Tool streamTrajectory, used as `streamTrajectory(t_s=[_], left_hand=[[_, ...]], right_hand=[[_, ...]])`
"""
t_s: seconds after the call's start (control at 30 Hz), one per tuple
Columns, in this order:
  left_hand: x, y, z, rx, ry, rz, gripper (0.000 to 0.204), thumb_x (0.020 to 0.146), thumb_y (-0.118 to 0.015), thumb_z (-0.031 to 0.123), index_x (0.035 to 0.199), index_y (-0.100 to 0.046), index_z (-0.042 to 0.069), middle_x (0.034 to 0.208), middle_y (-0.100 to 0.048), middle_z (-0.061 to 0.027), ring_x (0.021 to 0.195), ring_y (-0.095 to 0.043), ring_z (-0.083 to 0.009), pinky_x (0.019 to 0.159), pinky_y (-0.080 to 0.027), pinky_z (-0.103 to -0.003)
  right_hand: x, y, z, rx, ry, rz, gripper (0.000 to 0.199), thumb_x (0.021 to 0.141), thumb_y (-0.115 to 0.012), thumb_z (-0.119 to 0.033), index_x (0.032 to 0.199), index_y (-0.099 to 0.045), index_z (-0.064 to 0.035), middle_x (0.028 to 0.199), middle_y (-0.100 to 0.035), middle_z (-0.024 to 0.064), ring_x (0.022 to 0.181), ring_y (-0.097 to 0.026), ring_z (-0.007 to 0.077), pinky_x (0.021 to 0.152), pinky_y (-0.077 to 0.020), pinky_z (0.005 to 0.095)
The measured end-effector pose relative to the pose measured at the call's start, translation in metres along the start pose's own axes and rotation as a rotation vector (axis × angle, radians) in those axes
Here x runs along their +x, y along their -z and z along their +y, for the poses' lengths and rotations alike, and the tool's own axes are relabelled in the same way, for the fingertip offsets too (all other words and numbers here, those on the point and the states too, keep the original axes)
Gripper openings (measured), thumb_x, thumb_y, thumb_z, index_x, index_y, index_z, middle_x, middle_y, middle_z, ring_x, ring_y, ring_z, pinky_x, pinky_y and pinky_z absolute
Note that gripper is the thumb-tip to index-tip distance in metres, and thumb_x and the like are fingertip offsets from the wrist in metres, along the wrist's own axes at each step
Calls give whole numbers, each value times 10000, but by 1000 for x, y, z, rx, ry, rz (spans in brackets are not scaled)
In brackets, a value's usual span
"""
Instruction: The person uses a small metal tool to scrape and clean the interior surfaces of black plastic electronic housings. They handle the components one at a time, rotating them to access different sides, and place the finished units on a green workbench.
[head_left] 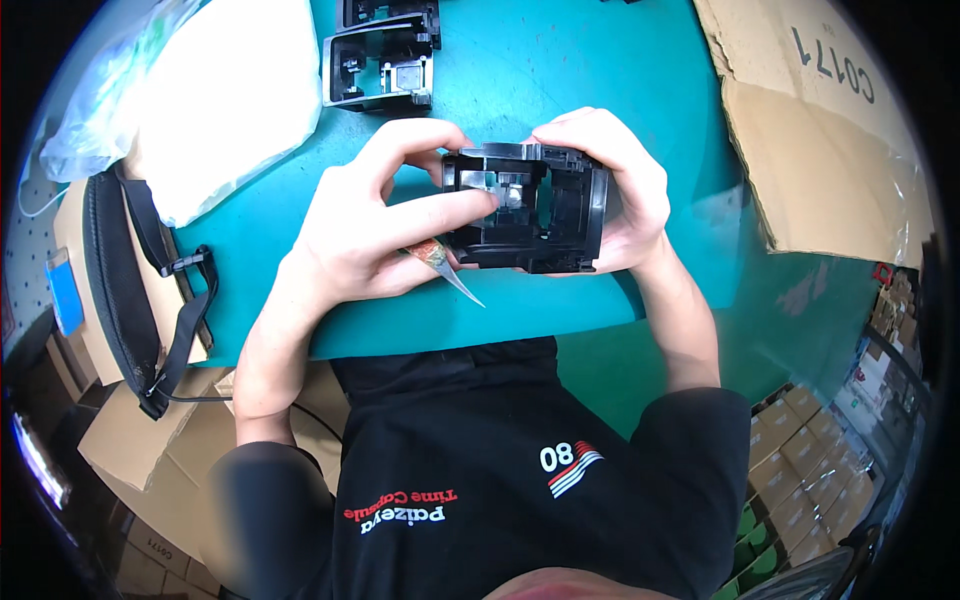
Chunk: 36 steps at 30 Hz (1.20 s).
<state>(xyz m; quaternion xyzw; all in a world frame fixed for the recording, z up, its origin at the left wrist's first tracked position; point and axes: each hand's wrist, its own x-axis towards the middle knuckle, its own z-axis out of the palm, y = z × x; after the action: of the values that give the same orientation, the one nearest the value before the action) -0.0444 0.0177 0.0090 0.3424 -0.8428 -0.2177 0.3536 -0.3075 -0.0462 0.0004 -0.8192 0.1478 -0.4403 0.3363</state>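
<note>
A black plastic housing (pixel 545 238) with an open, frame-like inside is held between my two hands over the green table. My left hand (pixel 350 215) grips its left side, one finger reaching into the opening beside a small pale part (pixel 515 196). Tucked in the same hand is a small pointed tool (pixel 440 260) with an orange-and-green patterned grip; its bare metal tip points down and to the right. Its exact kind I cannot make out. Around the housing's right side my right hand (pixel 625 185) is closed, its fingertips partly hidden behind it.
Similar black housings (pixel 380 68) stand at the far edge of the green table (pixel 560 60). A white plastic bag (pixel 240 100) lies at the far left, near a black strap with a buckle (pixel 185 262). Cardboard (pixel 830 150) covers the right side; stacked boxes (pixel 800 450) sit lower right.
</note>
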Motion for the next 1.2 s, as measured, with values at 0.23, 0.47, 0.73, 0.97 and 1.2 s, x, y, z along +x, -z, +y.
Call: streamTrajectory(t_s=[0.23, 0.47, 0.73, 0.97, 1.2], left_hand=[[1, 4, 2, 139, -1, -122, 422, 776, -784, 295, 1184, -813, 189, 1276, -602, -174, 830, -686, -208, 544, -476, -264], [-2, 0, 0, 172, -39, -85, 454, 762, -797, 309, 1197, -800, 179, 1244, -628, -177, 845, -727, -252, 609, -555, -307], [1, -2, 8, 25, 131, -94, 508, 711, -843, 279, 1164, -752, 69, 1253, -613, -182, 986, -693, -311, 781, -577, -369], [3, -3, 11, -22, 188, -99, 546, 683, -880, 266, 1162, -733, 50, 1257, -594, -164, 1032, -653, -306, 762, -566, -348], [3, -6, 9, 47, 128, -91, 512, 694, -878, 265, 1157, -747, 90, 1258, -589, -159, 937, -662, -254, 633, -558, -305]], right_hand=[[0, -3, 0, 12, 4, -9, 748, 611, -973, -215, 1244, -666, 41, 1142, -724, 156, 884, -692, 293, 777, -566, 356], [-1, -5, -1, 17, -5, -11, 744, 617, -974, -216, 1243, -663, 38, 1140, -727, 147, 867, -686, 281, 760, -564, 351], [2, -3, -2, -18, 40, -19, 717, 630, -968, -215, 1233, -668, 28, 1148, -733, 144, 871, -690, 283, 760, -564, 355], [0, -4, -2, -49, 30, -22, 697, 634, -961, -202, 1232, -676, 14, 1142, -740, 133, 869, -693, 281, 760, -563, 359], [0, -7, -2, -52, 30, -24, 696, 631, -960, -199, 1231, -679, 12, 1140, -741, 129, 862, -692, 279, 757, -563, 360]])
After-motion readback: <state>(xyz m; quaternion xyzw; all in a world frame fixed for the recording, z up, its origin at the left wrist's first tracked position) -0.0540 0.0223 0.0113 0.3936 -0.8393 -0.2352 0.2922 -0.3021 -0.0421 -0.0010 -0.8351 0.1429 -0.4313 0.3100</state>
